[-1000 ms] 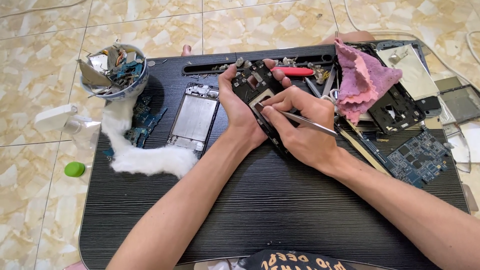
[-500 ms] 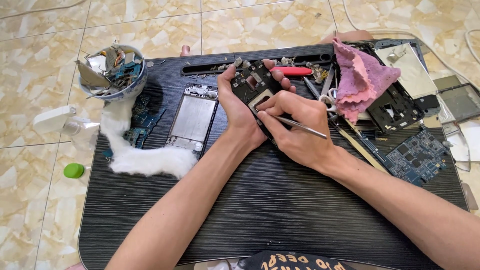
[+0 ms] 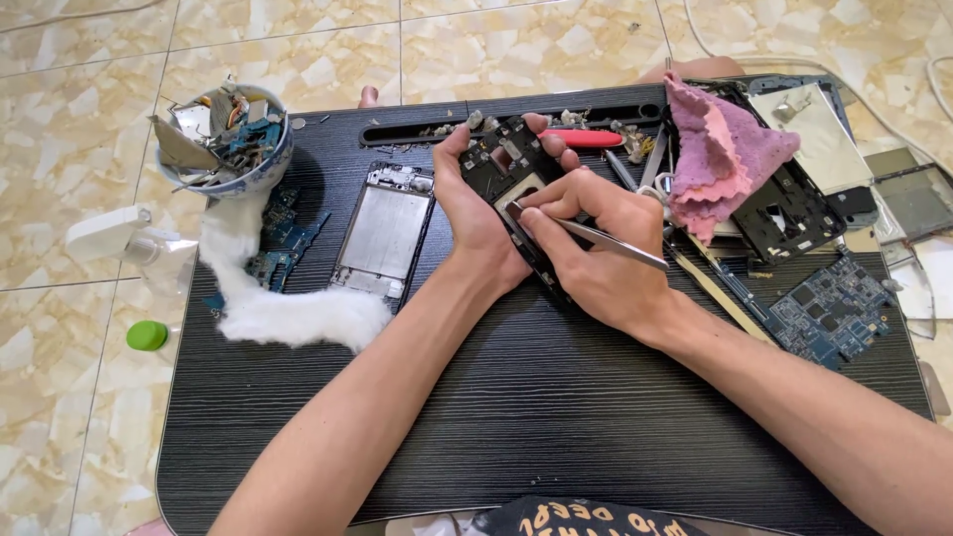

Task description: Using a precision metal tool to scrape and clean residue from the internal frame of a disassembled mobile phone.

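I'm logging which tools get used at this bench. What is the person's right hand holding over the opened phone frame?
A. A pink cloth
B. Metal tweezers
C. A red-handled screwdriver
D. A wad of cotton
B: the right hand pinches slim metal tweezers, tips at the phone frame that the left hand grips.

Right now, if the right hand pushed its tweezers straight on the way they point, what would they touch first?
Probably the opened phone frame in the left hand: the right hand aims the tweezers up-left, tip at the frame's pale patch. Whether they already touch is unclear.
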